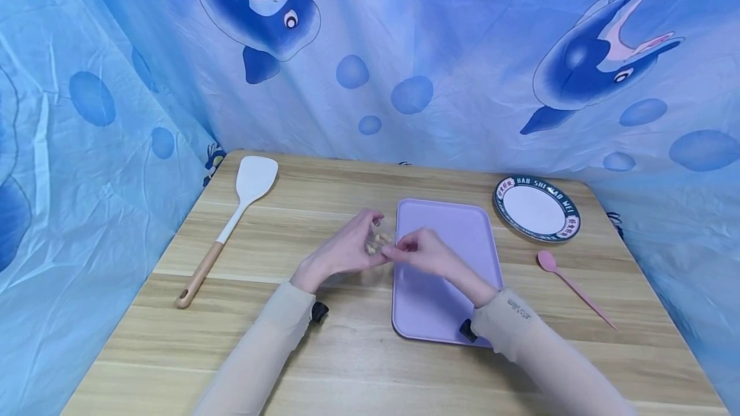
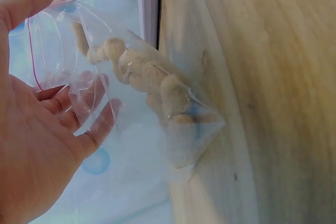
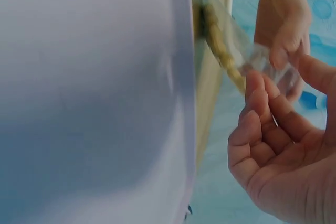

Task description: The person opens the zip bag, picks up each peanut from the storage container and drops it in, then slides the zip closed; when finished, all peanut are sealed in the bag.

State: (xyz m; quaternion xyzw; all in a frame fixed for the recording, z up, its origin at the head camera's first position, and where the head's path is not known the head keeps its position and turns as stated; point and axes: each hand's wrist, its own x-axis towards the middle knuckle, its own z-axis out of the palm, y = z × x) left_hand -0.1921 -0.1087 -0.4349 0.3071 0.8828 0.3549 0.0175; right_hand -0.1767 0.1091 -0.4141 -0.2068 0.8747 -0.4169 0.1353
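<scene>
A clear zip bag (image 2: 178, 129) with a red line near its mouth holds several peanuts in their shells (image 2: 149, 74). My left hand (image 1: 347, 246) grips it by the mouth end, its thumb at one corner and fingers behind the plastic. The bag hangs over the wooden table, just left of the purple tray (image 1: 445, 236). My right hand (image 1: 428, 254) reaches across that tray and pinches the bag's edge between thumb and fingertips. In the right wrist view, the curled fingers (image 3: 252, 129) partly hide the bag's mouth.
A white spatula (image 1: 230, 223) with a wooden handle lies at the left of the table (image 1: 324, 364). To the right are a round plate (image 1: 534, 210) with a dark patterned rim and a pink spoon (image 1: 572, 284). A blue dolphin curtain (image 1: 462, 127) hangs behind.
</scene>
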